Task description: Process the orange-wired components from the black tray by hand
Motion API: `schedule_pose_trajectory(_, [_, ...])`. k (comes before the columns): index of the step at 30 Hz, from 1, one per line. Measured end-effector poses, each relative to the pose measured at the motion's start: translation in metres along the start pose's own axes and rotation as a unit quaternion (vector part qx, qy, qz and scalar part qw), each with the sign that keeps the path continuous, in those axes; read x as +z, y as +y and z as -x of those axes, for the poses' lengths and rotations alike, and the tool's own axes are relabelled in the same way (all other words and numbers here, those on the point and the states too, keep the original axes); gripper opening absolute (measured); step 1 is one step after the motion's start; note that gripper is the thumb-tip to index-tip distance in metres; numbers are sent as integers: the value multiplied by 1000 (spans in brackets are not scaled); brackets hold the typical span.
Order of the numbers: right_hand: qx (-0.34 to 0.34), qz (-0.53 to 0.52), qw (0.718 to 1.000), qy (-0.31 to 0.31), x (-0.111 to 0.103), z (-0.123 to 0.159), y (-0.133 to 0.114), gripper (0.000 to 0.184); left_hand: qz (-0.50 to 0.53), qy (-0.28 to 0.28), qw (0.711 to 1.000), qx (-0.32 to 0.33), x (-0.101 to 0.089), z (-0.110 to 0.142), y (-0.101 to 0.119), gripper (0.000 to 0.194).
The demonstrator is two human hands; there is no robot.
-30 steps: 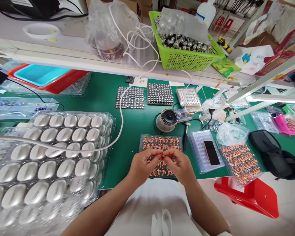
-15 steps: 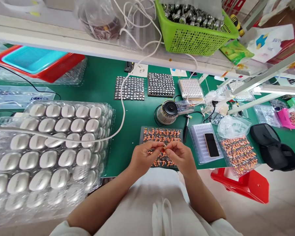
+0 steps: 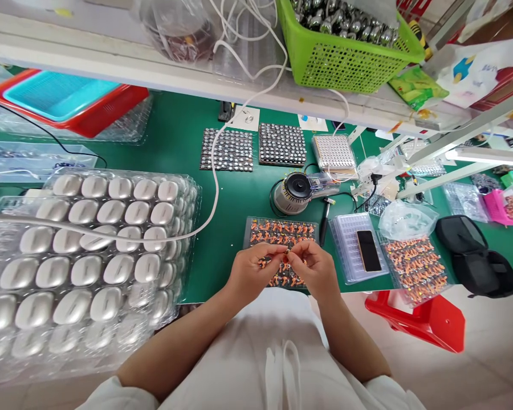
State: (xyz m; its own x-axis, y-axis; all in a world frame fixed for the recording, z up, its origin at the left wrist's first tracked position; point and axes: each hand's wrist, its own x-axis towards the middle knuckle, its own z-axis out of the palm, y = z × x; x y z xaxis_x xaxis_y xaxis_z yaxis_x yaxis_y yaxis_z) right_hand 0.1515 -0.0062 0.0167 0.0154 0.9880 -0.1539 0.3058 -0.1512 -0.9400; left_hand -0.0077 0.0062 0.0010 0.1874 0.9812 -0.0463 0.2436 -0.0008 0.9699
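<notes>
My left hand (image 3: pixel 253 270) and my right hand (image 3: pixel 315 269) meet at the fingertips over a tray (image 3: pixel 248 228) of small orange parts. Both hands are closed in a pinch on one small reddish and gold-coloured part (image 3: pixel 286 255). Fingers cover most of it, so its kind is unclear. Rows of orange parts (image 3: pixel 282 226) show above and between my hands. A hammer (image 3: pixel 324 221) lies just right of the tray, and a round grey device with a black top (image 3: pixel 297 191) stands behind it.
Stacked clear trays of silvery cases (image 3: pixel 74 307) fill the left. Right of the hammer lie a phone (image 3: pixel 369 250) on clear trays, another tray of orange parts (image 3: pixel 416 265) and a black case (image 3: pixel 474 250). A white cable (image 3: pixel 216 188) hangs from the shelf holding a green basket (image 3: pixel 346 62).
The camera view has shifted slightly. Both hands stay together over the tray; the small part between the fingertips is now more covered.
</notes>
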Motion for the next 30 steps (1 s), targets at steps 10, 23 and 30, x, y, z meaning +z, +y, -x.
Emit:
schedule_pose_trajectory(10, [11,-4,1000,-7,1,-1,-1,12,-6,-5,1000,10,0,-1,2,16])
schedule_pose_trajectory(23, [10,-25,999,21,6,-2,7,13,-47,-5,995,85,-2,5,6,22])
schedule_pose_trajectory(30, [37,-105,994,7,10,-3,3,26,-45,-4,999,21,-7,7,6,29])
